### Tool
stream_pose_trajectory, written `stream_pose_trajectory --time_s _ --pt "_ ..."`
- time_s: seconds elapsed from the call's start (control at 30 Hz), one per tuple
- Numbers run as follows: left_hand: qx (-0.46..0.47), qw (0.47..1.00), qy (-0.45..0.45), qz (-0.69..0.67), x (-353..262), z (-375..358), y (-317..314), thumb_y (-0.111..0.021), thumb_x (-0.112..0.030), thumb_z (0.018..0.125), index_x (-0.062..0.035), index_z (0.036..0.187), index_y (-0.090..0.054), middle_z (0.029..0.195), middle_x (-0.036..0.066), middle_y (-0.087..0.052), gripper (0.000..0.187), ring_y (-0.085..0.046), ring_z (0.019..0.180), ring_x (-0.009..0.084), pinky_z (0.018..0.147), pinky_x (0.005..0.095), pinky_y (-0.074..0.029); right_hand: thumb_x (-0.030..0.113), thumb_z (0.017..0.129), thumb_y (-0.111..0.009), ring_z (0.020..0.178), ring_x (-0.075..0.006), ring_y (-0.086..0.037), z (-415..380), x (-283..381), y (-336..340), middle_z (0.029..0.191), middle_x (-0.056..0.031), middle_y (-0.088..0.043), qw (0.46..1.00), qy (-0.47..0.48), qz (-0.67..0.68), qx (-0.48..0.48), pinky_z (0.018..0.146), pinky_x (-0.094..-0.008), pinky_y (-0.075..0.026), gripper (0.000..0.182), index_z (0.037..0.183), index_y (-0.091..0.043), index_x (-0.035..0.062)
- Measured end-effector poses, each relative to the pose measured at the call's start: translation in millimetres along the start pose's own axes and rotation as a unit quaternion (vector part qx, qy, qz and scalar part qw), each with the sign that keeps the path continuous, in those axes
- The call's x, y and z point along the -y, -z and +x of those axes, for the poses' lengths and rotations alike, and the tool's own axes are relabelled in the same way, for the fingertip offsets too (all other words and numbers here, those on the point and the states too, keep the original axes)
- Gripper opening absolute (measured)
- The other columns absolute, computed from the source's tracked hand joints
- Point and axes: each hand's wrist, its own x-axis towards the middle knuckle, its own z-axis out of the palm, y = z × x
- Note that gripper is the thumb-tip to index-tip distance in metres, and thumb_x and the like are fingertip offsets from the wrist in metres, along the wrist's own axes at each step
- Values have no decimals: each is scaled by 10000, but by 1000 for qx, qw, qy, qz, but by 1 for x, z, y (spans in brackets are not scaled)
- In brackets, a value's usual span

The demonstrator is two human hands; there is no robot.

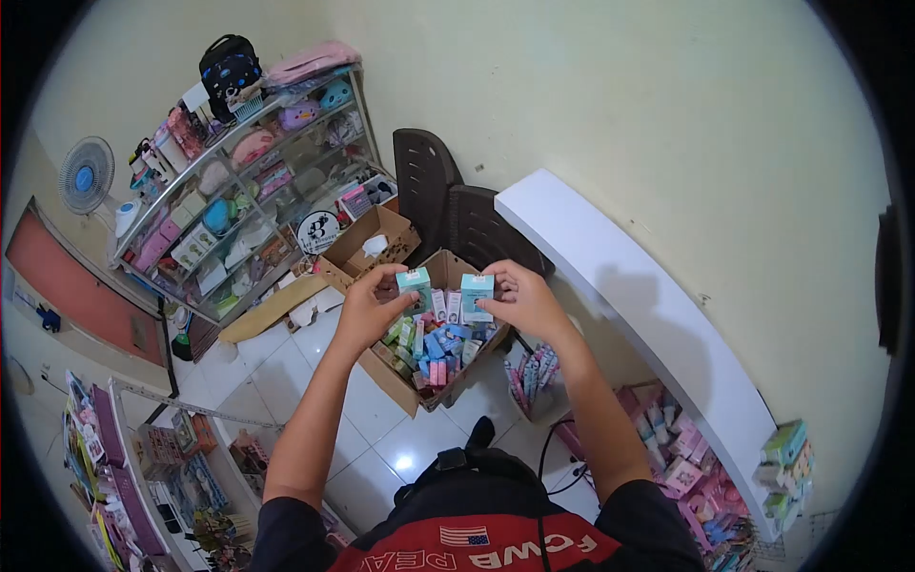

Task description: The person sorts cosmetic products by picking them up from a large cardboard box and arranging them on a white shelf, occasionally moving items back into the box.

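left hand (367, 310) pinches one small teal box (415, 284), right hand (519, 300) pinches another box (477, 289), both upright, side by side directly above the open carton (396, 377).

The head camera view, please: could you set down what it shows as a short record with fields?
left hand: left hand holds a small teal box above the carton
right hand: right hand holds a light blue box beside it
between the boxes: a few slim pink and white packs, holder unclear
carton: open cardboard carton on the white tiled floor, filled with small coloured boxes
behind: second open carton, dark plastic chairs
left side: glass shelf unit stocked with goods
right side: white counter
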Motion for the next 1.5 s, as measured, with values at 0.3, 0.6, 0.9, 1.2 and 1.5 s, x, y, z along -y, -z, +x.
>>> stream_pose_trajectory --time_s 0.3,0.6,0.9,1.2,1.5 --pt "-8 996 81 -39 114 45 -4 -773 -14 857 -20 1226 -618 1063 61 -703 400 -675 974 138 882 286 -542 -34 836 -765 1012 -151 -661 40 -111 -10 1078 -93 -687 993 -97 61 -18 900 -305 -547 413 1193 -561 -1" --pt "40 988 142 -52 216 76 -18 -799 -72 833 -27 1212 -650 1074 52 -705 410 -640 978 131 877 307 -509 11 806 -794 985 -188 -690 52 -210 -30 1052 -129 -708 989 -126 -14 -79 861 -310 -554 421 1175 -593 -2" --pt "71 988 132 25 313 104 -51 -798 -76 836 -25 1183 -653 1010 57 -722 379 -658 923 132 839 301 -519 42 823 -781 935 -202 -696 78 -303 -62 1012 -142 -711 982 -167 -34 -75 818 -337 -553 363 1132 -597 -10" --pt "56 984 144 85 413 118 -83 -833 -93 800 -11 1139 -669 915 55 -710 386 -644 808 134 712 315 -548 123 766 -784 883 -260 -699 100 -417 -106 966 -161 -714 970 -223 -47 -79 785 -373 -534 403 1108 -613 -2" --pt "54 961 199 183 446 121 -101 -867 -215 762 -18 1140 -682 855 96 -706 465 -658 755 181 718 335 -546 146 801 -795 775 -166 -679 108 -462 -122 851 -92 -703 952 -270 -137 -42 690 -333 -525 403 1141 -642 -6"
